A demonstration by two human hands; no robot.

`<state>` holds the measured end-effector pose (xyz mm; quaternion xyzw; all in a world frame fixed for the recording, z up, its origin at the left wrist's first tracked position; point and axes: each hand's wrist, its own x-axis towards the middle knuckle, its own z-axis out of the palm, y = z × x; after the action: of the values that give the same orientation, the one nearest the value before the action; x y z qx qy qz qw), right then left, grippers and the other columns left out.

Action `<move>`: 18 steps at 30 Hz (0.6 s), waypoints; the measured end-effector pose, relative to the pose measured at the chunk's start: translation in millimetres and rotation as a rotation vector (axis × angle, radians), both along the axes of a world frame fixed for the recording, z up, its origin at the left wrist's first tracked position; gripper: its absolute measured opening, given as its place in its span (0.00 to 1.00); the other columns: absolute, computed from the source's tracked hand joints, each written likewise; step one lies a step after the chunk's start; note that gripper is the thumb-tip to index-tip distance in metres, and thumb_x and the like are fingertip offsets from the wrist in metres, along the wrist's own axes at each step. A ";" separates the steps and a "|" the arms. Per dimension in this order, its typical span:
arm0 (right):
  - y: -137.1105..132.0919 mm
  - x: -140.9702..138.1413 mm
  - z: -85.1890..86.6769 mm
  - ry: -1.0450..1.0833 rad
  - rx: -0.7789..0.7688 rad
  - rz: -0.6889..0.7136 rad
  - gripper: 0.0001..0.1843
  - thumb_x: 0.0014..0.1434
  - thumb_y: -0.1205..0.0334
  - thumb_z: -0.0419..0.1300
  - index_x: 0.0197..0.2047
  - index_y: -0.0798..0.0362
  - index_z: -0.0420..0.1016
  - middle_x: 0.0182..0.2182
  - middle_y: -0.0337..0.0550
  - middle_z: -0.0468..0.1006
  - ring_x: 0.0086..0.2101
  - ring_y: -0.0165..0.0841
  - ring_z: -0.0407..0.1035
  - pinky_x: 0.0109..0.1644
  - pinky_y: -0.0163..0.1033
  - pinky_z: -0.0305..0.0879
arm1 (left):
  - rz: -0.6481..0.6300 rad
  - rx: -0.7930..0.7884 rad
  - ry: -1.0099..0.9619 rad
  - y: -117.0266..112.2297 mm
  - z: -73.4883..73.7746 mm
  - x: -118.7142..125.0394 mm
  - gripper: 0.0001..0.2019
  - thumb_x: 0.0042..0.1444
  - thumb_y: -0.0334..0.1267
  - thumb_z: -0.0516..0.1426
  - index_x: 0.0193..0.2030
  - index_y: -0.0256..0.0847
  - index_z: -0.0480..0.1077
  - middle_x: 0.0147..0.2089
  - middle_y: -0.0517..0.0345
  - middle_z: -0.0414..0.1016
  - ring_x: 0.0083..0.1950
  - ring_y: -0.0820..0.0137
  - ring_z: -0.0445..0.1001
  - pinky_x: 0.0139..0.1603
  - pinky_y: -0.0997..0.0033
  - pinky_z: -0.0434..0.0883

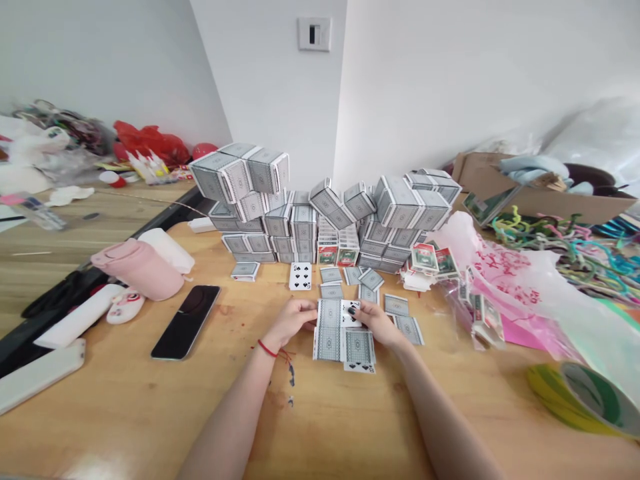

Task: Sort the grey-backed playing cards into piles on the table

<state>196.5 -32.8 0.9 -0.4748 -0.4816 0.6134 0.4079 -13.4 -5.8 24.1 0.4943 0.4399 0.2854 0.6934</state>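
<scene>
My left hand (294, 318) and my right hand (373, 319) meet over a small spread of playing cards (330, 330) on the wooden table (150, 407). Both hands pinch the upper edges of the cards; most lie face down with a grey patterned back, one by my right fingers shows its face. More cards (359, 347) overlap just below my right hand. A face-up spade card (301, 276) lies beyond my hands. Several loose face-down cards (397, 305) sit to the right.
A wall of stacked card boxes (300, 213) stands at the back. A black phone (187, 321) and a pink bottle (140, 267) lie left. A pink plastic bag (500, 280), pipe cleaners (565, 247) and a tape roll (585, 400) are on the right.
</scene>
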 end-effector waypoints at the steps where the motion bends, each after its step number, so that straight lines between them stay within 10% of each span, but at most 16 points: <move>1: -0.2 -0.4 -0.5 0.004 -0.002 -0.010 0.19 0.44 0.45 0.60 0.22 0.53 0.64 0.17 0.33 0.64 0.19 0.25 0.54 0.23 0.32 0.49 | -0.001 0.000 -0.004 0.0 -0.4 0.1 0.09 0.41 0.40 0.59 0.27 0.34 0.71 0.26 0.57 0.73 0.28 0.73 0.70 0.30 0.73 0.68; 18: 1.2 0.1 -9.7 0.034 0.010 -0.091 0.18 0.46 0.47 0.60 0.23 0.54 0.62 0.16 0.32 0.62 0.18 0.25 0.53 0.23 0.32 0.48 | 0.032 -0.004 -0.017 2.8 -5.5 -2.4 0.10 0.42 0.39 0.58 0.29 0.34 0.73 0.27 0.55 0.74 0.27 0.73 0.71 0.28 0.74 0.67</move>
<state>196.5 -31.6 -8.8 -0.4836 -0.4557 0.5999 0.4457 -15.8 -3.0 18.7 0.4835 0.4424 0.2995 0.6934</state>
